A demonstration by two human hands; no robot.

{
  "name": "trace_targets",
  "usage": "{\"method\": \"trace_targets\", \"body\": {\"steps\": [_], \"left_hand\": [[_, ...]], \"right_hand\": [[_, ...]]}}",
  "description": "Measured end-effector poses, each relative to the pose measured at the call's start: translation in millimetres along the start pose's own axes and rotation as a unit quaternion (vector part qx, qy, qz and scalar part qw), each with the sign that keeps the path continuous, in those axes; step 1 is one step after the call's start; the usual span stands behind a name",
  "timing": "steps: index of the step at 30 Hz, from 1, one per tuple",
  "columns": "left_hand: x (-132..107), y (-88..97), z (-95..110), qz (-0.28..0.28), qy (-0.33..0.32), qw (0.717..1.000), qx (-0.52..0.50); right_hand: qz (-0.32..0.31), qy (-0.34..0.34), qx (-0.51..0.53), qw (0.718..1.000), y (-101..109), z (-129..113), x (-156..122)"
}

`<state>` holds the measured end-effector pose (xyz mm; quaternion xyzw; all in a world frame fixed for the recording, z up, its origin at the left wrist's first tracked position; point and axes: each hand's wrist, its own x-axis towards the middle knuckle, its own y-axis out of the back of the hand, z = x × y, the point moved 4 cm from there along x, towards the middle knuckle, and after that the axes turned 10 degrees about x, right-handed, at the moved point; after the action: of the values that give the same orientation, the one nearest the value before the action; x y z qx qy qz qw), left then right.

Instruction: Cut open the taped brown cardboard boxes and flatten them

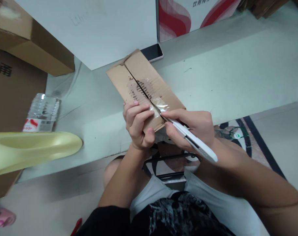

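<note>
A small brown cardboard box (161, 83) with a dark seam down its middle lies tilted at the edge of the pale surface. Clear tape (160, 104) covers part of the seam near its lower end. My left hand (139, 124) grips the box's lower left side, fingers curled over the top. In my right hand (194, 127) is a white utility knife (200, 144), its blade at the taped seam. The knife's handle points down and right, away from the box.
A phone (152, 52) lies just behind the box, beside a large white panel (119, 26). To the left are a clear plastic bottle (43, 109), a pale yellow curved object (41, 150) and cardboard boxes (49, 49). A red and white carton (198, 14) stands at the back.
</note>
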<state>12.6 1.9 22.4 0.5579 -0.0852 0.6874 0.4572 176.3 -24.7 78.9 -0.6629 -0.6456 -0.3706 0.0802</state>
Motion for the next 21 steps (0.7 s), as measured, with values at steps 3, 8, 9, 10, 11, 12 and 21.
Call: {"method": "trace_targets", "body": {"steps": [3, 8, 9, 10, 11, 12, 21], "left_hand": [[1, 0.2, 1, 0.009, -0.004, 1.000, -0.007], [2, -0.8, 1, 0.022, -0.009, 1.000, -0.021], [2, -0.9, 1, 0.022, -0.008, 0.999, -0.026], [2, -0.9, 1, 0.023, -0.007, 0.999, -0.030], [2, -0.8, 1, 0.023, -0.006, 0.999, -0.031], [1, -0.5, 1, 0.022, -0.006, 0.999, -0.030], [3, 0.9, 3, 0.002, -0.005, 0.999, 0.038]], "right_hand": [[0.014, 0.022, -0.003, 1.000, 2, -2, -1], [-0.004, 0.021, -0.015, 1.000, 7, -6, 1], [-0.004, 0.018, -0.019, 1.000, 8, -6, 1], [-0.004, 0.017, -0.021, 1.000, 9, -7, 1], [-0.004, 0.021, -0.020, 1.000, 9, -8, 1], [-0.002, 0.031, -0.019, 0.999, 10, -9, 1], [0.010, 0.058, -0.041, 0.997, 13, -15, -2]]}}
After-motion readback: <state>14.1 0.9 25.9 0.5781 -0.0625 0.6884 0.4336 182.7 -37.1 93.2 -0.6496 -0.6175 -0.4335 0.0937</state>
